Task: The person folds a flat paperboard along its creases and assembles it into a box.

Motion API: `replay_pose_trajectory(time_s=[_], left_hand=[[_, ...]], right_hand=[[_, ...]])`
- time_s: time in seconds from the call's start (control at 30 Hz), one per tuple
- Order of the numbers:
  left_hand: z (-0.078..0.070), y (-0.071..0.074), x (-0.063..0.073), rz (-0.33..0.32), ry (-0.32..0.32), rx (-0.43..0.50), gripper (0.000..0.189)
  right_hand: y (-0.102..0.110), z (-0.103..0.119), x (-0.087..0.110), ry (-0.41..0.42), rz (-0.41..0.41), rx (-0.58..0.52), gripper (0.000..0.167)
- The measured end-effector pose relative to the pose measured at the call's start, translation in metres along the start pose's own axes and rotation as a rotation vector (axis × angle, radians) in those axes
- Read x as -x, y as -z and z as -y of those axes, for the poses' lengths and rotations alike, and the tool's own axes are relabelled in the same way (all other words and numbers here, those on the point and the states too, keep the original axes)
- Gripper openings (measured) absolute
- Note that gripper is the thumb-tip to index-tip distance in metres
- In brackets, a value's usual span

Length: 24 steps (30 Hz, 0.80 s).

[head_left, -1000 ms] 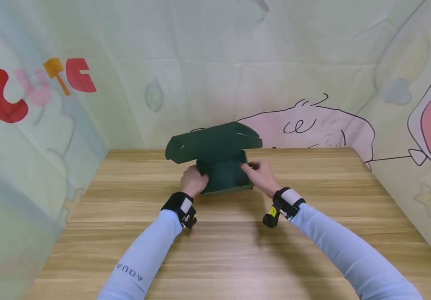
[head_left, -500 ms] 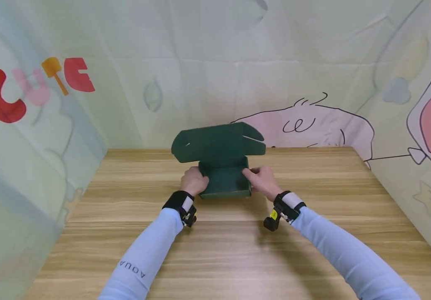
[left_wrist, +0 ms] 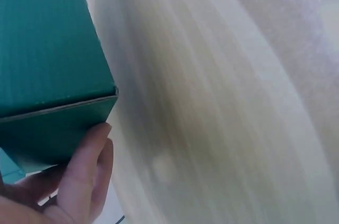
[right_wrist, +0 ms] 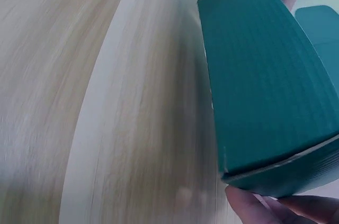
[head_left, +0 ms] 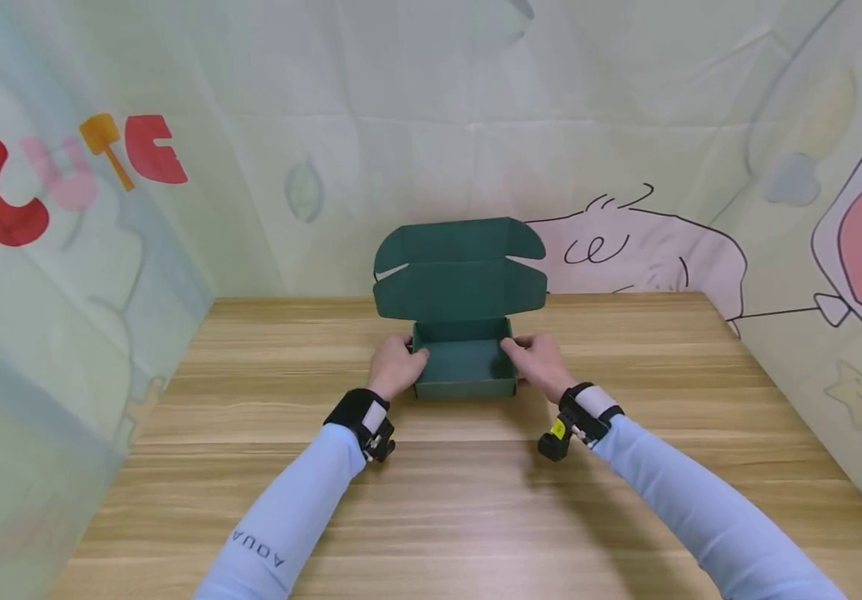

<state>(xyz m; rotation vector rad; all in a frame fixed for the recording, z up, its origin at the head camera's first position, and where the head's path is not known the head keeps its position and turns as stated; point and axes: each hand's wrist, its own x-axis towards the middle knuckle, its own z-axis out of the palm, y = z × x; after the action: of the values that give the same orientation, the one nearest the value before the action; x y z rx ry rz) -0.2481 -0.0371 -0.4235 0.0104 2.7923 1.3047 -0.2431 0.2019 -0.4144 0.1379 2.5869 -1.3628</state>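
Note:
A dark green cardboard box (head_left: 464, 388) faces me near the back of the table. Its lid (head_left: 461, 287) stands raised behind it, with side flaps spread out, and nothing shows on the box floor. My left hand (head_left: 397, 367) grips the left side wall, thumb over the top edge. On the opposite wall my right hand (head_left: 539, 363) has the same hold, thumb inside. The left wrist view shows fingers (left_wrist: 79, 181) against the outside of the box's end. In the right wrist view, fingertips (right_wrist: 246, 203) lie under the near corner.
A wood-grain table (head_left: 453, 508) spreads around the box. Behind it hangs a printed cloth backdrop (head_left: 401, 150), close to the raised lid. Cloth also encloses the left and right sides. Each wrist wears a black camera strap.
The box has shifted right and turned square to me. Its lid has unfolded upward, showing the front flap. Both hands have kept their grip and moved slightly right.

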Motion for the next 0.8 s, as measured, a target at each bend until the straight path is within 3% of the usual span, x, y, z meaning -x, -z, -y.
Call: replay_pose_trajectory(time_s=[0.23,0.43,0.8], left_hand=[[0.002,0.000,0.003,0.048,0.006,0.041,0.040],[0.003,-0.001,0.005,0.072,0.017,0.053,0.046],[0.011,-0.008,0.008,0.081,-0.002,0.033,0.045]], right_hand=[[0.001,-0.003,0.002,0.038,-0.024,0.116,0.046],[0.003,-0.006,0.001,0.058,-0.020,0.136,0.035],[0.001,-0.010,0.000,0.048,0.006,0.178,0.031]])
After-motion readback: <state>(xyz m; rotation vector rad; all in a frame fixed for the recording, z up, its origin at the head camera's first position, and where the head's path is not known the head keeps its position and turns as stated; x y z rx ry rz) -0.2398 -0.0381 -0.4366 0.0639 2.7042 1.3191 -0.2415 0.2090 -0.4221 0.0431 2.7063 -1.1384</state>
